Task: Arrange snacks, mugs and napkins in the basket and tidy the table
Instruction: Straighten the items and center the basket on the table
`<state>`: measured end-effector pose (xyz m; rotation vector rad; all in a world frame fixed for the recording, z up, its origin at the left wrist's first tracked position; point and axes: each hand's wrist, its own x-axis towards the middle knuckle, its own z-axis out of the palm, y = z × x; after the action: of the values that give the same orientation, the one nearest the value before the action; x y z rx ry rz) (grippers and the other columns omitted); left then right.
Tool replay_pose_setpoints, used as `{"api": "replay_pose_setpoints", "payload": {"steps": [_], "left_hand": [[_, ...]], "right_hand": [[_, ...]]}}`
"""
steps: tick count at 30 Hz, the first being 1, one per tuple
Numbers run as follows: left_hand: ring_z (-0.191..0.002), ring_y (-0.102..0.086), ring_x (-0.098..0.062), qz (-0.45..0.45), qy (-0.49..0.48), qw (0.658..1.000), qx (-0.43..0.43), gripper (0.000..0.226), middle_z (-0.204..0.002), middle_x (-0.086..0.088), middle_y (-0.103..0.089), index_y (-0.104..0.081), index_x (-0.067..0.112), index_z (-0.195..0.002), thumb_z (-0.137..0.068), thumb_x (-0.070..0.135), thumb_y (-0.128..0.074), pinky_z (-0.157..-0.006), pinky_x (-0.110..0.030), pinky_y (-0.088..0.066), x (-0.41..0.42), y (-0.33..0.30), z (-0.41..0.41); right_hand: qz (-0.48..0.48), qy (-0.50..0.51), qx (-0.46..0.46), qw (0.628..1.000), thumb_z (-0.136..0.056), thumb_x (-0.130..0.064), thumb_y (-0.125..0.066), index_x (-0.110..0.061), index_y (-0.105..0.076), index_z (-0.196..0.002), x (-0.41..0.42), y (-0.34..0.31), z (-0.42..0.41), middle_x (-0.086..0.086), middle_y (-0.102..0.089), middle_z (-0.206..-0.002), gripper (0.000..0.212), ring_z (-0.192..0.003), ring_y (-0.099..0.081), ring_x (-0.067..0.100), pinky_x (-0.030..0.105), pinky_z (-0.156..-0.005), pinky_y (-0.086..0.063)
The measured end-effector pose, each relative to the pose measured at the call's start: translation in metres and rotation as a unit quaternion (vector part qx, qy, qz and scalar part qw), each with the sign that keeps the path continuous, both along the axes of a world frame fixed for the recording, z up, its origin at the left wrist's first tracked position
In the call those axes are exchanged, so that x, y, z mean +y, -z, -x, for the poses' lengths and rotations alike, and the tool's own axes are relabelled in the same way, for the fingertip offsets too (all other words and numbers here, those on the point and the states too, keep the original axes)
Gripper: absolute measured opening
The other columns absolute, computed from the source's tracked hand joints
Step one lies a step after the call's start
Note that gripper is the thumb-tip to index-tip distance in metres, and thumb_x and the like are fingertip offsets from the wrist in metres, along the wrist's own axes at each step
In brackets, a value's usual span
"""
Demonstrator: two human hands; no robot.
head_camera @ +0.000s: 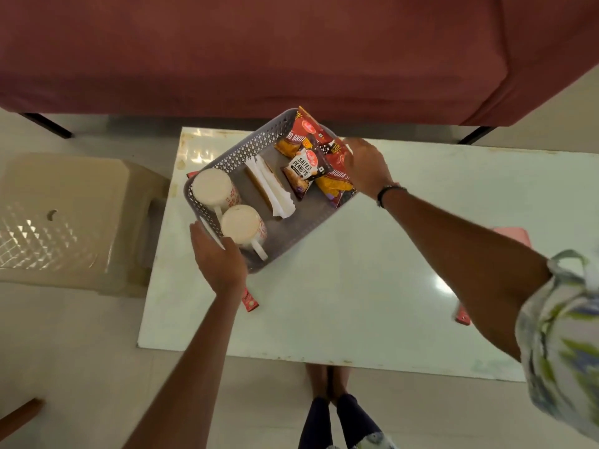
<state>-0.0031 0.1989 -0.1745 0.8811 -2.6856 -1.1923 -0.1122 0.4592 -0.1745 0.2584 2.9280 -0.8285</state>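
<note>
A grey perforated basket [240, 150] sits askew on the left part of the white table [372, 270]. Inside it are two white mugs [212, 189] [241, 223] turned upside down, folded white napkins [272, 186] and several snack packets, among them salted peanuts [303, 170] and red packets [308, 131]. My left hand [217, 257] grips the basket's near left end. My right hand [366, 166] holds the basket's right end beside the red packets.
A beige plastic stool [71, 218] stands left of the table. A maroon sofa [291, 50] runs along the far side. A small red sachet [249, 299] lies by my left wrist, and red items [462, 314] lie under my right arm.
</note>
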Motion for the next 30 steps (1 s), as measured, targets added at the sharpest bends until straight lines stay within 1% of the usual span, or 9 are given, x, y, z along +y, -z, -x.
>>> {"api": "replay_pose_setpoints", "payload": {"steps": [3,6,9,12,15,18,22,27,30], "left_hand": [[-0.145,-0.020,-0.024,-0.015,-0.036,0.999,-0.035,0.059,-0.156,-0.014,-0.021,-0.019,0.002,-0.146,-0.094,0.007,-0.045,-0.115,-0.028,-0.017,-0.001,0.004,0.008],[-0.143,-0.025,-0.028,-0.041,-0.084,0.993,-0.076,0.059,-0.155,-0.015,-0.024,-0.019,0.002,-0.147,-0.094,0.006,-0.045,-0.115,-0.034,-0.023,-0.003,0.009,0.018],[-0.133,-0.042,-0.035,-0.045,-0.109,0.987,-0.109,0.047,-0.144,-0.021,-0.043,-0.034,-0.003,-0.139,-0.092,0.000,-0.041,-0.105,-0.036,-0.036,-0.009,0.017,0.024],[-0.113,-0.057,-0.037,-0.021,-0.091,0.989,-0.114,0.032,-0.120,-0.024,-0.063,-0.057,-0.005,-0.118,-0.094,0.007,-0.042,-0.093,-0.041,-0.046,-0.018,0.028,0.027],[-0.106,-0.061,-0.035,-0.027,-0.099,0.987,-0.121,0.029,-0.112,-0.021,-0.068,-0.065,-0.004,-0.111,-0.092,0.012,-0.048,-0.093,-0.045,-0.050,-0.022,0.031,0.034],[-0.101,-0.064,-0.034,-0.036,-0.094,0.988,-0.117,0.026,-0.106,-0.021,-0.070,-0.067,-0.003,-0.106,-0.091,0.013,-0.053,-0.089,-0.041,-0.051,-0.024,0.030,0.037],[-0.098,-0.065,-0.035,0.000,-0.064,0.991,-0.115,0.024,-0.102,-0.023,-0.071,-0.069,-0.004,-0.102,-0.091,0.011,-0.054,-0.082,-0.037,-0.050,-0.025,0.024,0.033],[-0.085,-0.064,-0.032,-0.002,-0.041,0.995,-0.092,0.021,-0.093,-0.023,-0.072,-0.070,-0.006,-0.088,-0.088,0.002,-0.051,-0.072,-0.026,-0.041,-0.013,0.008,0.015],[-0.086,-0.065,-0.036,-0.005,-0.006,0.996,-0.088,0.019,-0.089,-0.024,-0.072,-0.070,-0.005,-0.081,-0.085,-0.001,-0.052,-0.070,-0.031,-0.045,-0.005,-0.001,0.009]], "right_hand": [[0.010,0.002,-0.008,1.000,-0.095,-0.014,-0.038,-0.002,-0.057,-0.112,-0.004,0.009,0.021,0.019,-0.064,-0.115,0.028,-0.105,-0.059,0.035,0.033,-0.082,-0.046],[0.023,0.016,-0.022,0.999,-0.096,-0.016,-0.038,-0.002,-0.056,-0.108,-0.010,0.018,0.038,0.019,-0.066,-0.110,0.026,-0.098,-0.062,0.035,0.029,-0.073,-0.042],[0.042,0.039,-0.034,0.998,-0.097,-0.013,-0.038,-0.001,-0.057,-0.113,-0.014,0.022,0.051,0.020,-0.066,-0.112,0.028,-0.100,-0.062,0.035,0.028,-0.073,-0.043],[0.046,0.065,-0.042,0.996,-0.096,-0.010,-0.039,0.000,-0.062,-0.110,-0.012,0.026,0.060,0.020,-0.067,-0.112,0.029,-0.100,-0.062,0.033,0.024,-0.070,-0.037],[0.048,0.077,-0.056,0.994,-0.096,-0.010,-0.041,0.000,-0.065,-0.109,-0.012,0.027,0.064,0.019,-0.067,-0.110,0.029,-0.100,-0.062,0.031,0.024,-0.070,-0.037],[0.041,0.089,-0.053,0.994,-0.096,-0.012,-0.045,-0.004,-0.067,-0.111,-0.010,0.027,0.062,0.016,-0.069,-0.110,0.028,-0.100,-0.063,0.030,0.023,-0.070,-0.039],[0.037,0.138,-0.039,0.989,-0.095,-0.014,-0.048,-0.009,-0.068,-0.112,-0.006,0.027,0.042,0.014,-0.069,-0.111,0.028,-0.100,-0.063,0.031,0.025,-0.068,-0.037],[0.028,0.159,0.022,0.987,-0.092,-0.011,-0.045,-0.007,-0.071,-0.099,0.019,0.006,-0.023,0.015,-0.071,-0.100,0.027,-0.091,-0.064,0.034,0.028,-0.065,-0.039],[0.032,0.206,0.040,0.977,-0.093,-0.013,-0.049,-0.006,-0.071,-0.100,0.037,0.002,-0.082,0.017,-0.072,-0.096,0.024,-0.084,-0.064,0.030,0.021,-0.057,-0.035]]}}
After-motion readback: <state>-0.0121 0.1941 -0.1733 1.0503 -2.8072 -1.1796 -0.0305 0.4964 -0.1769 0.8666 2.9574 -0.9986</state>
